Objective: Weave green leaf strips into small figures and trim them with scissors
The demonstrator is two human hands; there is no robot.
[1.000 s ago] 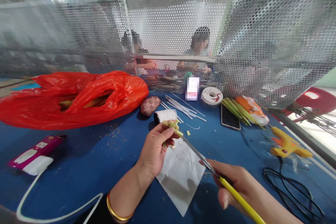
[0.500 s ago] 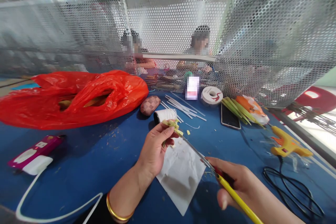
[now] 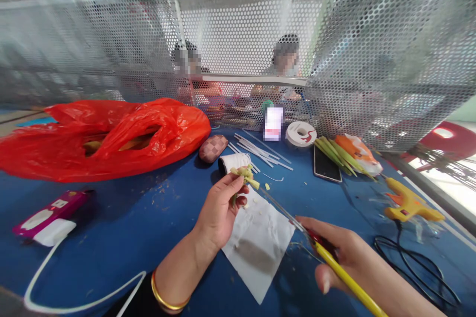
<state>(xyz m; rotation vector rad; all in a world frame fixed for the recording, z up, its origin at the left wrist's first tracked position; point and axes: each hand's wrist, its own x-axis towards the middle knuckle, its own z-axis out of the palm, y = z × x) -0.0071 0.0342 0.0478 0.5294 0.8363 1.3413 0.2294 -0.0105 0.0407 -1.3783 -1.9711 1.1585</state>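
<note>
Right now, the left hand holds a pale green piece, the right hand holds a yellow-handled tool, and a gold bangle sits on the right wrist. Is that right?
Not quite: in the head view, the gold bangle sits on the left wrist. The left hand does hold the pale green piece, and the right hand the yellow-handled tool.

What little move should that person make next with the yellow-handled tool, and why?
Probably ease the tip of the yellow-handled tool onto the pale green bunch. The left hand pinches the bunch, the right hand grips the tool, and the tip points at the bunch from close by, though whether they touch is hard to tell.
</note>
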